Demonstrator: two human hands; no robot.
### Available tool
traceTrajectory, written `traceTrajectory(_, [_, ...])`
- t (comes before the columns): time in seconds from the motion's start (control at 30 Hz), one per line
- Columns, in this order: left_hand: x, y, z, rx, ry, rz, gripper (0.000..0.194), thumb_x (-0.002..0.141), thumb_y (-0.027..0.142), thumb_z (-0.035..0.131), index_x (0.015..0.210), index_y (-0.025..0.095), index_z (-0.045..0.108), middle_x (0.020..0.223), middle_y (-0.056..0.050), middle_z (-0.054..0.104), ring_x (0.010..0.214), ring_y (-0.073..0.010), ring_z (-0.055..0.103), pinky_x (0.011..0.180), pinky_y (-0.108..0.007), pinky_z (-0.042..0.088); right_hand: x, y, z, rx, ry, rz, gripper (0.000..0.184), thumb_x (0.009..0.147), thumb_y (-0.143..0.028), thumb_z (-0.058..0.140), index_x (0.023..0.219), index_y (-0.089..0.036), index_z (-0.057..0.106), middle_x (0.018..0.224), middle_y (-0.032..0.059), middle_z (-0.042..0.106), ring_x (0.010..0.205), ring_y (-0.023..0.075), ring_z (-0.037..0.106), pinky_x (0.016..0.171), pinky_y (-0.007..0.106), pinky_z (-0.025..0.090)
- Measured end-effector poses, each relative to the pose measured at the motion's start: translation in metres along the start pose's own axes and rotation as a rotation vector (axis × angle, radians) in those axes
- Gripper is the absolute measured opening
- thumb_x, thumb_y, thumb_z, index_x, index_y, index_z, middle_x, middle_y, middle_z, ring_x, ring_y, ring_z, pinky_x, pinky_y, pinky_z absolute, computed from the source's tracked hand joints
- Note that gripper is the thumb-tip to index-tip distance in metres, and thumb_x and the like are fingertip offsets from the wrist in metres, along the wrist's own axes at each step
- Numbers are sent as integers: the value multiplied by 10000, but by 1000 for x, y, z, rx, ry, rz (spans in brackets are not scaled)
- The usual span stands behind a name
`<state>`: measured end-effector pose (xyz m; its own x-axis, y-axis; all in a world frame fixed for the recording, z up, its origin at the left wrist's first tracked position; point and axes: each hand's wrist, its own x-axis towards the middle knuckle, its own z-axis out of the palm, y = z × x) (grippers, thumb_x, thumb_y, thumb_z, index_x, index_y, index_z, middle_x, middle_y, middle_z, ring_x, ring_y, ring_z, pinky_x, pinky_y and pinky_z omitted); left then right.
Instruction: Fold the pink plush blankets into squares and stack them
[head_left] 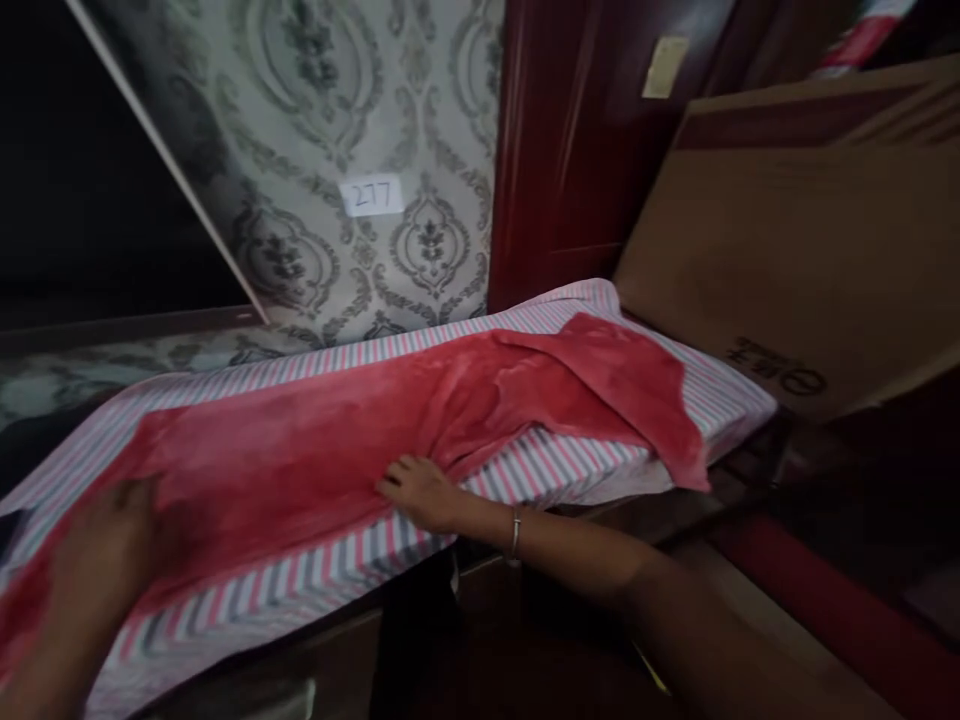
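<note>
A long red plush cloth [300,460] lies along a table covered with a striped sheet [525,470]. Its left and middle parts are spread fairly flat, while the right part is bunched and folded, with one corner hanging over the near edge. My right hand [421,493], with a bracelet on the wrist, has its fingers curled onto the near edge of the cloth at the middle. Over the left part of the cloth is my left hand [109,545], smeared by motion, so its fingers cannot be made out clearly.
Behind the table stands a patterned wall [420,110] with a paper label reading 277 [372,195]. A dark screen [112,180] is at the left. A dark red door [570,150] and a large cardboard box [810,230] stand at the back right.
</note>
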<state>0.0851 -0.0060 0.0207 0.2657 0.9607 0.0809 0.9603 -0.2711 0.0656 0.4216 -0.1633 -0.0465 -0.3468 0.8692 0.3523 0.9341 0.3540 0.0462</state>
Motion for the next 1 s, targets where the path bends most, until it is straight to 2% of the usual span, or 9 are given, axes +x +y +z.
traceTrajectory(0.07, [17,41,18,-103,137,117,721,703,625,336,1393,483,487,1410,85,672,1418,-302,520,1211,-446,368,-4,4,-6,51,19,-16,269,990,-232,582,1239,-282,670,1115,-57,710,1049,154,618,883,228,500])
traceTrajectory(0.17, [43,108,39,-176,130,254,756,786,552,361,1472,276,517,1557,-55,548,1467,-290,470,1241,-418,347,-20,29,-21,169,93,6,368,981,-270,615,1349,-259,623,1246,-11,703,1130,176,625,976,281,511])
traceTrajectory(0.37, [52,189,62,21,54,271,667,979,403,277,1530,72,456,1611,-241,416,1504,-369,378,1176,-627,339,-126,172,-58,283,532,596,340,909,-195,578,1203,-291,720,1215,70,740,1166,269,663,1057,424,524])
traceTrajectory(0.47, [44,199,68,114,74,271,628,1017,355,233,1534,71,447,1600,-246,426,1476,-367,397,1135,-637,358,-202,246,-77,223,653,952,387,846,-189,556,1201,-173,709,1231,143,730,1208,340,636,1092,563,479])
traceTrajectory(0.53, [41,200,69,136,82,281,623,1036,355,203,1534,67,442,1604,-238,425,1479,-353,391,1136,-612,362,-244,281,-89,267,626,1309,389,827,-179,565,1187,-133,702,1236,163,725,1185,311,651,1091,491,482])
traceTrajectory(0.63, [43,199,69,149,76,281,634,1049,368,170,1538,62,432,1613,-229,417,1489,-341,385,1139,-583,369,-281,314,-99,317,595,1556,385,827,-156,565,1188,-97,686,1104,183,751,1059,293,701,995,439,531])
traceTrajectory(0.83, [51,196,74,191,81,258,636,1042,354,170,1557,69,414,1611,-222,427,1495,-333,397,1153,-564,366,-289,356,-89,529,577,1657,275,856,-150,623,1123,-123,682,683,43,694,657,206,691,644,299,565])
traceTrajectory(0.9, [53,194,76,201,84,259,639,1037,353,170,1563,77,407,1617,-211,425,1504,-317,391,1160,-551,366,-285,368,-84,592,571,1632,154,910,-213,650,1030,-128,694,670,30,677,606,171,658,609,283,556])
traceTrajectory(1.0, [55,190,80,179,90,262,635,1015,344,217,1544,71,437,1606,-209,444,1507,-306,391,1168,-534,368,-281,380,-80,634,562,1568,245,976,-382,668,987,-138,681,776,8,679,629,125,633,617,272,556])
